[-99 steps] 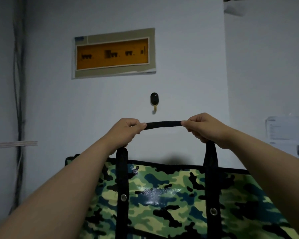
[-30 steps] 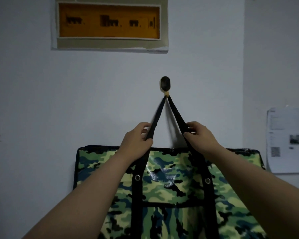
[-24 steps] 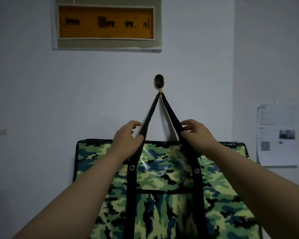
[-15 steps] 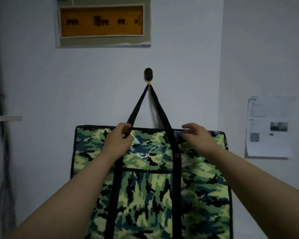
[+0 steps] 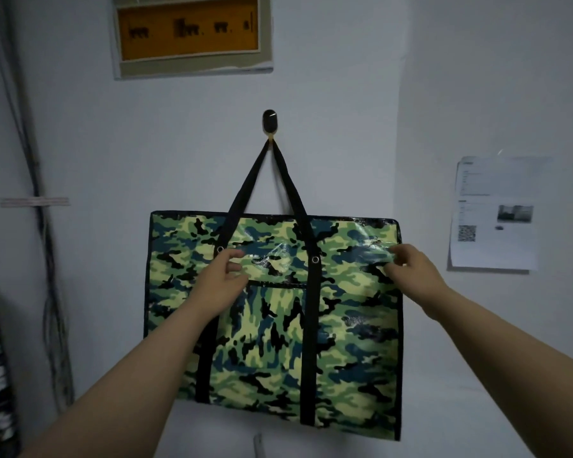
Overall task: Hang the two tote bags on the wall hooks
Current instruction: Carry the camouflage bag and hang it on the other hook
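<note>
Camo tote [image 5: 344,325] hanging flat against the wall, black handle [image 5: 268,180] looped over the dark hook [image 5: 269,122] straight above its middle. Left hand [image 5: 220,285] below and left of the hook, over the tote's front by the left strap, fingers loosely spread, clamping nothing. Right hand [image 5: 414,269] below and right of the hook, near the tote's upper right corner, fingertips close together at the glossy face; whether pinching it, cannot tell. Orange panel [image 5: 192,31] above the hook, paper sheet [image 5: 495,214] to its lower right, cables [image 5: 30,180] far left
</note>
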